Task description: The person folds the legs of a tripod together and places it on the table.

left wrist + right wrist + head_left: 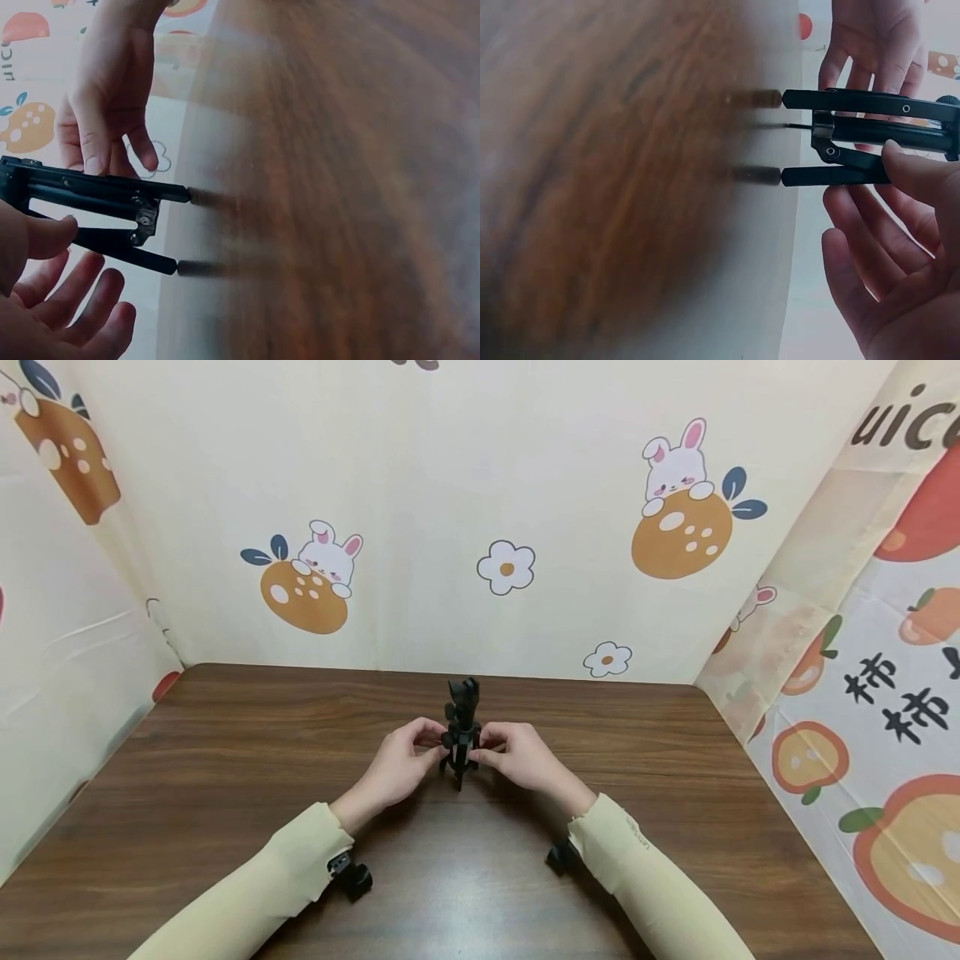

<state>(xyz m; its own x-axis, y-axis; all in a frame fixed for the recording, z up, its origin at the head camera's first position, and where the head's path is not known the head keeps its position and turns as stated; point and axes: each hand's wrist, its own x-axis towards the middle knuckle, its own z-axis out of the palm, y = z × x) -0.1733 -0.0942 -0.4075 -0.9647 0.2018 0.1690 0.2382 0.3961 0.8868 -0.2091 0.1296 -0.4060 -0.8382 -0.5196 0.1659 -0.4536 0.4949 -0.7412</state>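
A small black tripod (463, 714) stands upright on the brown table, its legs only slightly spread. My left hand (399, 763) is at its left side, pinching a leg between thumb and fingers. From the other side my right hand (528, 760) pinches another leg, thumb on top and index finger beneath in the right wrist view. The left wrist view shows the legs (142, 259) close to the central column, with foot tips at the wood. Round knobs (949, 100) sit higher up on the tripod.
The wood-grain table (240, 743) runs back to a cream curtain (420, 485) printed with rabbits, fruit and flowers. More printed cloth (892, 710) hangs at the right side. Black wrist cameras (351, 875) are strapped at both sleeve cuffs.
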